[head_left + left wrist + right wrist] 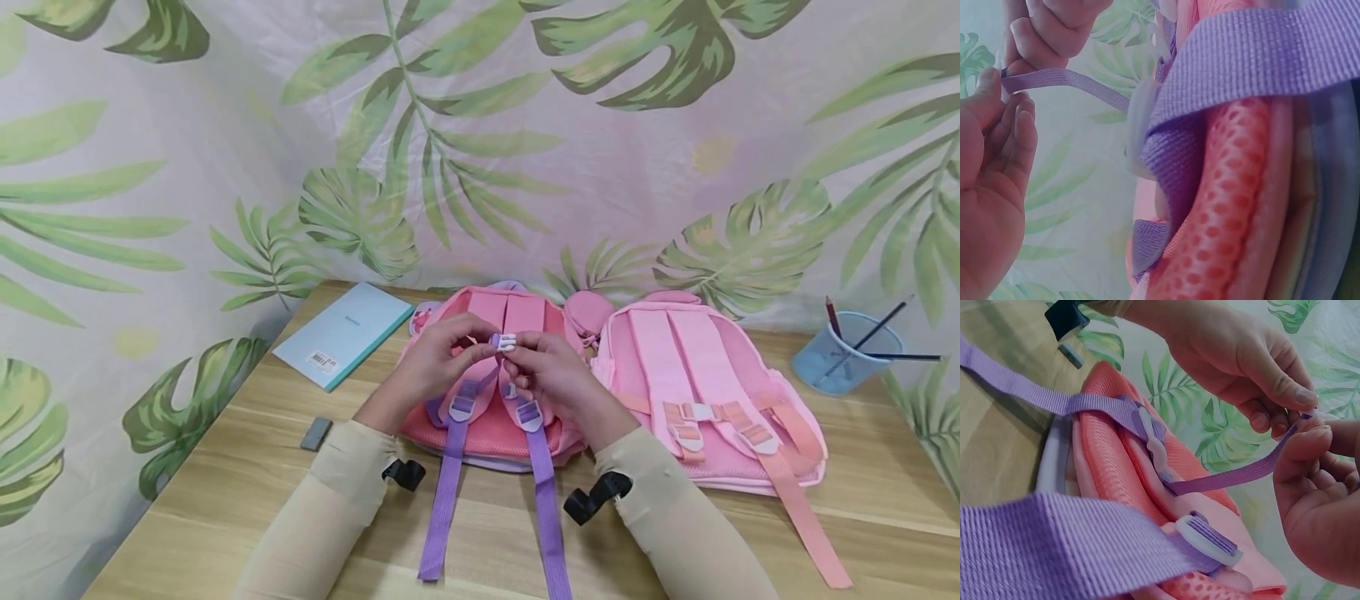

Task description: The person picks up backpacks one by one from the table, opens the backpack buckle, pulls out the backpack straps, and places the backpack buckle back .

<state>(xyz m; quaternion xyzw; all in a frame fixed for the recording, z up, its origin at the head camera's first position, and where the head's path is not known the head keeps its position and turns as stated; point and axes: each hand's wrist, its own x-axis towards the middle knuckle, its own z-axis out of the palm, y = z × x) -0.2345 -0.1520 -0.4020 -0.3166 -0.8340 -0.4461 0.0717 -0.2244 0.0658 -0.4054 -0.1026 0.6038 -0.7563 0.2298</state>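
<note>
The left hand [438, 358] and right hand [557, 372] pinch a white, pronged side-release buckle [507, 342] attached to narrow purple webbing [1229, 480].

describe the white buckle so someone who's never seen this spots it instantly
On the wooden table, find the coral backpack with purple straps, beside the paler pink backpack. Above the coral one, the left hand and the right hand hold a small white buckle on a narrow purple band. Unlike the white strap adjusters below, it has prongs and is raised off the backpack.
</note>
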